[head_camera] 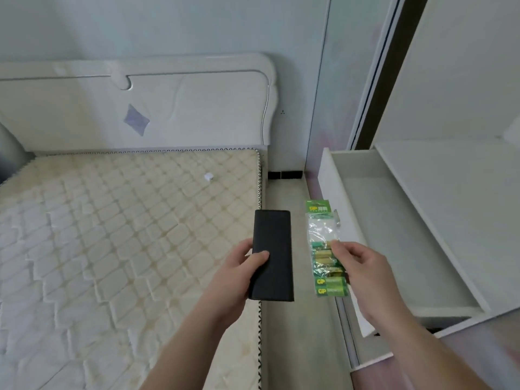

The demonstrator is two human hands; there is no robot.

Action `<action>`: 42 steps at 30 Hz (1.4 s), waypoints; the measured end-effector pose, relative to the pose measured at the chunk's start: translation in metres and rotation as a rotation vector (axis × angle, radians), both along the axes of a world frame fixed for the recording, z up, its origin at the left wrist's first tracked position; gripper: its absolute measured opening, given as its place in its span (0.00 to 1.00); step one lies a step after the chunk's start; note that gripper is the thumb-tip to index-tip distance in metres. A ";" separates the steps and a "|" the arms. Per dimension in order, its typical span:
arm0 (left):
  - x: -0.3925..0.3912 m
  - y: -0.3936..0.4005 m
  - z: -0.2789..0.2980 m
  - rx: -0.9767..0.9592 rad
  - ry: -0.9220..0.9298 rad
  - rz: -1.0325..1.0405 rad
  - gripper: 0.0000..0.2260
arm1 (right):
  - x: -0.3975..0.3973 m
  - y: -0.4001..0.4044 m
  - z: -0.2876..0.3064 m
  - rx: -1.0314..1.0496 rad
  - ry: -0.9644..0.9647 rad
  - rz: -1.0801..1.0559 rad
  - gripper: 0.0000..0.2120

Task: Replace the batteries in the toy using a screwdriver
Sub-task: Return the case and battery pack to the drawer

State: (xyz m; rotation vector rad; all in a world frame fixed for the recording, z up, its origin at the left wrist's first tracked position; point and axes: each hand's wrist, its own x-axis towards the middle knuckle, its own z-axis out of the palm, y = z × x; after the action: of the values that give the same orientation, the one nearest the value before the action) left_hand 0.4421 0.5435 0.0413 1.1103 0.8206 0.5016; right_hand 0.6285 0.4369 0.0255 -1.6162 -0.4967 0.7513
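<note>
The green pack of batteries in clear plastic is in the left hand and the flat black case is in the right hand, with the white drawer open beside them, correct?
Not quite: the hands are swapped. The head view shows the right hand pinching the green pack of batteries in clear plastic and the left hand holding the flat black case. The white drawer is indeed open beside them.

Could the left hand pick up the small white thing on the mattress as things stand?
Probably not yet. The left hand is gripping a black case, so its fingers are taken. The small white object lies in the open on the mattress, nothing around it, but farther up the bed.
</note>
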 end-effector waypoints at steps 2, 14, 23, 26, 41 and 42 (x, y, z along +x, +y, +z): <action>0.028 0.018 0.000 -0.007 -0.002 -0.056 0.11 | 0.018 0.010 0.000 0.003 -0.017 -0.052 0.07; 0.219 0.107 -0.006 -0.007 0.054 -0.296 0.10 | 0.170 0.073 -0.012 0.052 0.006 -0.358 0.08; 0.321 0.152 -0.024 -0.040 0.117 -0.460 0.09 | 0.236 0.095 -0.028 0.031 0.047 -0.494 0.08; 0.357 0.172 -0.035 -0.042 0.150 -0.555 0.09 | 0.251 0.102 -0.045 0.033 0.103 -0.575 0.08; 0.511 0.226 -0.086 0.031 0.360 -1.289 0.10 | 0.259 0.119 -0.090 -0.097 0.387 -1.167 0.09; 0.516 0.224 -0.090 0.025 0.370 -1.311 0.10 | 0.258 0.118 -0.091 -0.104 0.394 -1.175 0.09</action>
State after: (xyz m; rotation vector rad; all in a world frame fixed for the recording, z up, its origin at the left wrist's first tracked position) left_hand 0.9578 0.7675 -0.0489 1.5204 0.2464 -0.8066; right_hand 0.8863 0.5551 -0.0654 -1.4732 0.7569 0.1611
